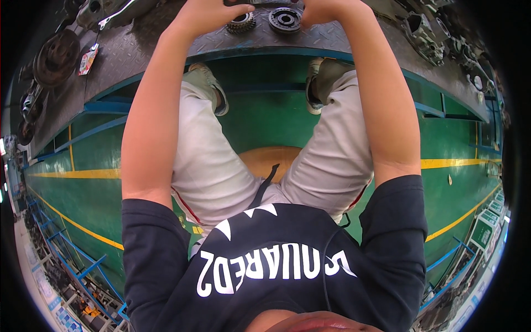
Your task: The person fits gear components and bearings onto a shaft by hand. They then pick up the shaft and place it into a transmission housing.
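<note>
Both of my hands reach over the metal bench top at the upper edge of the picture, which cuts off most of their fingers. The thumb of my left hand (pixel 206 13) stretches out to the right, apart from the finger above it, just over a toothed gear (pixel 241 24). My right hand (pixel 325 11) is beside a round, dark metal hub ring (pixel 285 20) with a hole in its middle. Its fingertips come close to the ring's right rim; whether they touch it I cannot tell. Anything held beyond the upper edge is hidden.
The patterned steel bench (pixel 215 44) has a blue frame. On its left lie a large round metal part (pixel 56 57) and a red-and-white packet (pixel 87 61); on its right, a metal housing (pixel 426 39). My legs are under it, above a green floor (pixel 265 130).
</note>
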The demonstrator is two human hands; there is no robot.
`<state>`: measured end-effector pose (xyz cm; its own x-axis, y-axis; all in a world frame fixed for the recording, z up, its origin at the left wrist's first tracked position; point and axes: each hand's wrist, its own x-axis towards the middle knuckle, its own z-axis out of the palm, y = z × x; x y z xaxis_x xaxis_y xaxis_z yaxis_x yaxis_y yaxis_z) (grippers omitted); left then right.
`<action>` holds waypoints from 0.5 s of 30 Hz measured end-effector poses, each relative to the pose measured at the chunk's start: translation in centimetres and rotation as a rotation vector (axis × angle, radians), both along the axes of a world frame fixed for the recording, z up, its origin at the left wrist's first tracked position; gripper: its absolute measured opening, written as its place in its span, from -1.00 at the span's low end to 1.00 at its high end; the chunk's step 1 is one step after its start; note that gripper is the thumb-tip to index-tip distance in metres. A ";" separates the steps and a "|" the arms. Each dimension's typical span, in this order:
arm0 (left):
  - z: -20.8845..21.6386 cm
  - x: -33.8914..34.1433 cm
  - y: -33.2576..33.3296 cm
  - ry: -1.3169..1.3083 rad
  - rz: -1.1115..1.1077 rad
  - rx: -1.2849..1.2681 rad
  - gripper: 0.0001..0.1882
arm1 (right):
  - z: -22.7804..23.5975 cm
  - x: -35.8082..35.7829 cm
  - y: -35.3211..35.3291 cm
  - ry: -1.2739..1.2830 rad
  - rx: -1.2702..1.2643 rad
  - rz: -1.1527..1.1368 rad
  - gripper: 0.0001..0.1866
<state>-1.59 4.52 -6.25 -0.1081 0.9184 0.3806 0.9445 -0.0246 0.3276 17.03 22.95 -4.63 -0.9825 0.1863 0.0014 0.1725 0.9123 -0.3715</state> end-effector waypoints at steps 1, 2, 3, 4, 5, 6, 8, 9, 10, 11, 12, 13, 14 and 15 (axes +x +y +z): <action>-0.2 0.0 0.3 0.001 0.004 0.000 -0.70 | 0.1 0.1 0.2 0.016 -0.002 -0.009 -0.62; -0.4 0.0 0.7 0.010 0.002 -0.048 -0.68 | 0.2 0.0 0.4 0.029 -0.005 -0.015 -0.62; -0.7 0.4 1.2 0.015 -0.003 -0.098 -0.67 | 0.1 0.3 0.8 0.038 -0.006 -0.027 -0.62; 0.0 2.0 1.7 0.010 -0.006 -0.096 -0.67 | -0.1 0.8 1.2 0.040 -0.005 -0.044 -0.62; 0.7 3.6 2.4 -0.071 0.064 -0.199 -0.66 | -0.2 1.1 1.6 0.042 -0.005 -0.059 -0.61; 1.4 4.3 2.4 -0.146 0.140 -0.302 -0.64 | -0.1 1.2 1.7 0.050 -0.004 -0.065 -0.61; 0.4 4.0 2.4 0.044 0.105 -0.196 -0.63 | 0.0 1.3 1.8 0.058 -0.001 -0.072 -0.61; 0.4 4.4 2.1 0.085 0.075 -0.158 -0.62 | -0.1 1.4 1.8 0.057 0.002 -0.076 -0.61; 0.5 4.9 1.9 0.127 0.044 -0.121 -0.61 | -0.2 1.4 1.8 0.056 0.004 -0.076 -0.60; 0.5 5.2 1.8 0.170 0.012 -0.083 -0.60 | -0.3 1.5 1.8 0.055 0.007 -0.077 -0.60; 0.6 5.1 1.8 0.170 0.012 -0.084 -0.60 | -0.4 1.4 1.8 0.053 0.005 -0.076 -0.60; 0.7 4.9 1.8 0.171 0.007 -0.076 -0.61 | -0.5 1.2 1.6 0.049 0.007 -0.072 -0.60; 0.8 4.8 1.6 0.159 0.010 -0.078 -0.62 | -0.7 1.1 1.4 0.045 0.007 -0.068 -0.60; 0.8 4.6 1.6 0.144 0.006 -0.079 -0.63 | -0.8 1.1 1.3 0.040 0.010 -0.064 -0.59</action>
<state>3.04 6.12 -5.43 -0.0635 0.9455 0.3194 0.9818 0.0018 0.1898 18.09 24.27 -5.42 -0.9676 0.2489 0.0428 0.2161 0.9036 -0.3698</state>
